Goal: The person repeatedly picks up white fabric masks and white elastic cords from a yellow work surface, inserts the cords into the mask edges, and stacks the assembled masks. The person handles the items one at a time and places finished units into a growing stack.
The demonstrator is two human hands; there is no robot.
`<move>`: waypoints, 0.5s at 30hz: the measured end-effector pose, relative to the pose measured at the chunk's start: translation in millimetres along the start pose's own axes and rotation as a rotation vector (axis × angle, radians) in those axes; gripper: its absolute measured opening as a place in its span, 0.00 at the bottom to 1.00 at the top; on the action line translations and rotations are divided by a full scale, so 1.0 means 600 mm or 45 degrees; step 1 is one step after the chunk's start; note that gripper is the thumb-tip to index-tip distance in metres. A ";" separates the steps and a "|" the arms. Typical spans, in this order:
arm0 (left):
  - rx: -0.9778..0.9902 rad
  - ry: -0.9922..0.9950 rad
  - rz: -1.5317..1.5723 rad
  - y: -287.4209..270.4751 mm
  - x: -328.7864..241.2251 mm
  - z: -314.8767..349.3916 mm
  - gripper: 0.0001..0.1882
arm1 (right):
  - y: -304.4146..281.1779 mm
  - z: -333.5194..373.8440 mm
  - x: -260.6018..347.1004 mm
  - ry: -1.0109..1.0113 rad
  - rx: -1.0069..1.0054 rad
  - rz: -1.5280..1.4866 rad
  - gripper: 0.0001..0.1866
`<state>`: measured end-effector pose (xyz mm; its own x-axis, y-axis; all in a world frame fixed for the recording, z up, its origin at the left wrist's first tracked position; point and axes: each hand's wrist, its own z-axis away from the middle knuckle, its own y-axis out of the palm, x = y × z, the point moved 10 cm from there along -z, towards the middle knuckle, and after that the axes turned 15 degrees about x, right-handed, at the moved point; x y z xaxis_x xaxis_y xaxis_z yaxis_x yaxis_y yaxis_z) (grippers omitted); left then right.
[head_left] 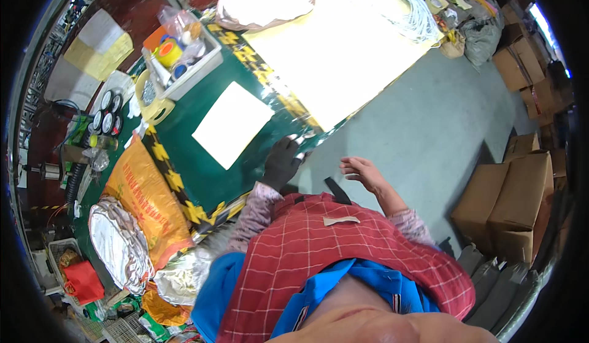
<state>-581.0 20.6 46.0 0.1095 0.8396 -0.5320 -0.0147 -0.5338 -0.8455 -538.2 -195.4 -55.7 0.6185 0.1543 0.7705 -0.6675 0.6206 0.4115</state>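
Observation:
My left hand (282, 162), in a dark glove with whitish fingertips, is at the near edge of the green table (211, 186). Its fingers are apart and I make out nothing held in them. A small pale scrap (307, 135) lies by those fingertips; whether they touch it I cannot tell. My bare right hand (363, 172) hangs over the grey floor beyond the table edge, fingers stretched loosely to the left and holding nothing visible. On the table left of my gloved hand is a white paper sheet (233, 125). Farther off lies a large, brightly lit pale sheet (331, 48).
A white bin (196, 73) of tapes and bottles stands at the far left, beside a yellowish container (150, 100). An orange sack (147, 199) and bundled white cords (119, 245) lie at left. Coiled white cable (392, 5) is at the back. Cardboard boxes (506, 202) stand right.

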 end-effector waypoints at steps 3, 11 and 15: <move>0.149 0.146 -0.066 0.039 -0.059 -0.126 0.18 | -0.132 0.061 -0.015 -0.116 -0.233 -0.245 0.18; 0.286 0.075 0.043 0.127 -0.024 -0.344 0.18 | -0.331 0.010 0.082 -0.163 -0.276 -0.306 0.18; 0.241 -0.094 0.216 0.154 0.023 -0.459 0.17 | -0.464 -0.070 0.172 -0.083 -0.257 -0.243 0.18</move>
<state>-307.1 -44.5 -26.8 0.0172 0.7485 -0.6629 -0.2133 -0.6450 -0.7338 -271.0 -320.0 -111.6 0.6930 -0.0258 0.7205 -0.4410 0.7754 0.4519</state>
